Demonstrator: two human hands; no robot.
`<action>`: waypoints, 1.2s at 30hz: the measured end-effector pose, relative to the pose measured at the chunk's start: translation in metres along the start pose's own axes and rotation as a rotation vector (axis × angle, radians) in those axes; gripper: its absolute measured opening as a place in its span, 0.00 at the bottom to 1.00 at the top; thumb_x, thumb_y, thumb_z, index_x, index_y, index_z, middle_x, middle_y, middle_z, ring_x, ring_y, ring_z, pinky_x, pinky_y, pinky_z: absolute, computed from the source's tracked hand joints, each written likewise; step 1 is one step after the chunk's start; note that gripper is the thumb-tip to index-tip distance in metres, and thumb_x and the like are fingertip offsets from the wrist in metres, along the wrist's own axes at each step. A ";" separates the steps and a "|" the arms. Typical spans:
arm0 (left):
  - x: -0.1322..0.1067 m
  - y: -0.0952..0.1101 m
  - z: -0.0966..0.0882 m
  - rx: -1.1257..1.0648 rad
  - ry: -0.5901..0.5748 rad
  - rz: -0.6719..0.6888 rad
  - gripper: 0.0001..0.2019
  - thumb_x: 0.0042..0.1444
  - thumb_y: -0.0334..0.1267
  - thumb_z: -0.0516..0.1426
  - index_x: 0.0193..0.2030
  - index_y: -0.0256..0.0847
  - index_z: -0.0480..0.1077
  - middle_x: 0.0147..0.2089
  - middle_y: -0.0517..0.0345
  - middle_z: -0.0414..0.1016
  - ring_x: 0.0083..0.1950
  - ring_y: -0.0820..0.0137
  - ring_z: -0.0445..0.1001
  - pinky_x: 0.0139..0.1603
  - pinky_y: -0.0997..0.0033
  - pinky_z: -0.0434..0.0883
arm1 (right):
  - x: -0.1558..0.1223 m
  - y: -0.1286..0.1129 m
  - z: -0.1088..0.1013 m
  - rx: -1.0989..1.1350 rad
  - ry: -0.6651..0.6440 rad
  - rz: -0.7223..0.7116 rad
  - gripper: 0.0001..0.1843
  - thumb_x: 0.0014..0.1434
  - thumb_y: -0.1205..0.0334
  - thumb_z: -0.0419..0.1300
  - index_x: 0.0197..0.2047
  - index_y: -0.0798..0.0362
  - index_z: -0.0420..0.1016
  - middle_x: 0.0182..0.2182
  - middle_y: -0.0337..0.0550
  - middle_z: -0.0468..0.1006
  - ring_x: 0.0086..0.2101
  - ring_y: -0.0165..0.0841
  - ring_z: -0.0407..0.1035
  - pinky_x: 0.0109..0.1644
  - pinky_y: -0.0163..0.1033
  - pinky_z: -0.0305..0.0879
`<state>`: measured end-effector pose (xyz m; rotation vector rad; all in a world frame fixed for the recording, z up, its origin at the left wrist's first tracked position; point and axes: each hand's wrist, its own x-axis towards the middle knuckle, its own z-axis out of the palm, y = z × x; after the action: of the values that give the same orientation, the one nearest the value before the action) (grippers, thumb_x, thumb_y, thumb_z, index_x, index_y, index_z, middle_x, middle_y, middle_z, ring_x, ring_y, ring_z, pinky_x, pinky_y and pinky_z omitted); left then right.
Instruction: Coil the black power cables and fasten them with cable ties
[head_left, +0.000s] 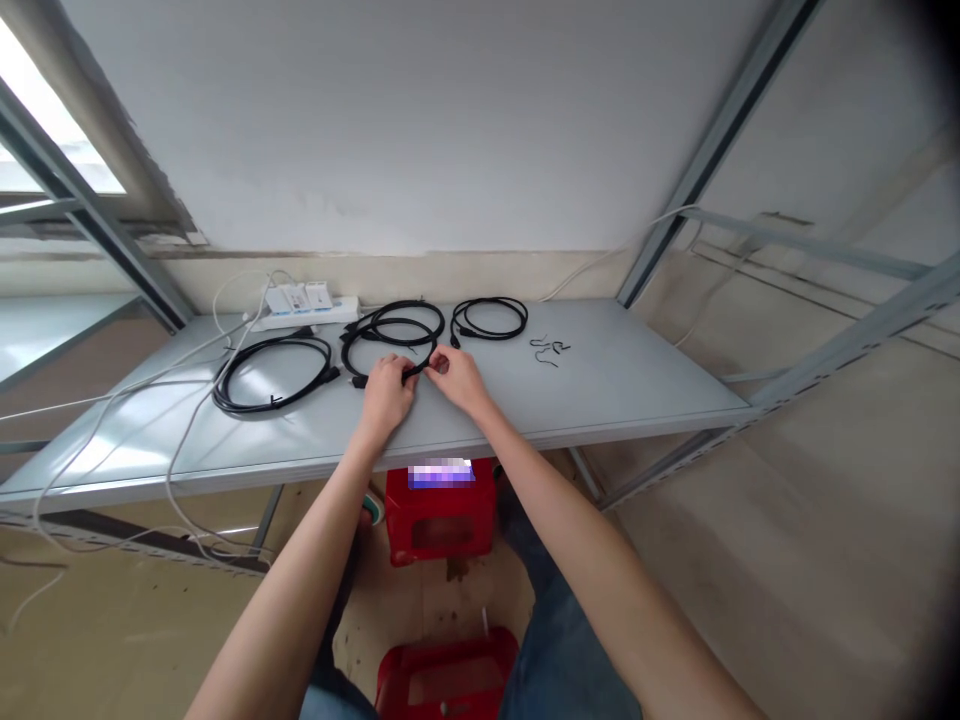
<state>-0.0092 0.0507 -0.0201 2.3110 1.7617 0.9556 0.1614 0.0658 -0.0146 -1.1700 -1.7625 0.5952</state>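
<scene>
A black coiled cable lies on the grey shelf with its near side between my hands. My left hand is closed on that near side, thumb and fingers around the bundled strands. Just to the right, my right hand pinches at the same stretch of the coil. Whether its fingertips hold the cable itself or a small tie is too small to tell. Another black coil overlaps this one at the back. Short dark wire ties lie loose on the shelf, right of my right hand.
One black cable coil rests at the left, another at the back right. A white power strip with plugged-in adapters stands by the wall. White cords hang over the front edge. Metal posts flank the shelf; a red stool is below.
</scene>
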 end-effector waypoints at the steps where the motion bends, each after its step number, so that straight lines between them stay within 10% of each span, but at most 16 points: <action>1: 0.000 0.000 0.000 -0.002 0.000 -0.004 0.10 0.64 0.33 0.56 0.47 0.41 0.78 0.49 0.44 0.80 0.55 0.53 0.75 0.59 0.53 0.71 | 0.000 0.000 0.000 0.018 -0.001 0.001 0.06 0.58 0.69 0.65 0.33 0.49 0.73 0.32 0.36 0.80 0.34 0.33 0.73 0.42 0.37 0.66; 15: -0.001 0.003 -0.002 -0.022 0.025 -0.011 0.09 0.63 0.35 0.58 0.45 0.39 0.80 0.47 0.44 0.81 0.54 0.52 0.75 0.58 0.54 0.72 | -0.001 0.002 -0.001 0.161 -0.034 0.031 0.21 0.63 0.41 0.69 0.33 0.53 0.81 0.32 0.44 0.85 0.35 0.35 0.77 0.42 0.38 0.70; 36: -0.002 0.002 -0.006 -0.039 0.008 -0.013 0.09 0.65 0.35 0.58 0.46 0.41 0.81 0.46 0.46 0.80 0.51 0.55 0.74 0.55 0.58 0.71 | 0.000 0.003 0.000 0.167 -0.136 -0.020 0.15 0.63 0.51 0.71 0.33 0.55 0.84 0.30 0.43 0.84 0.33 0.34 0.75 0.40 0.38 0.68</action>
<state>-0.0111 0.0459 -0.0151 2.2720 1.7428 0.9900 0.1632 0.0668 -0.0169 -1.0163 -1.7976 0.8105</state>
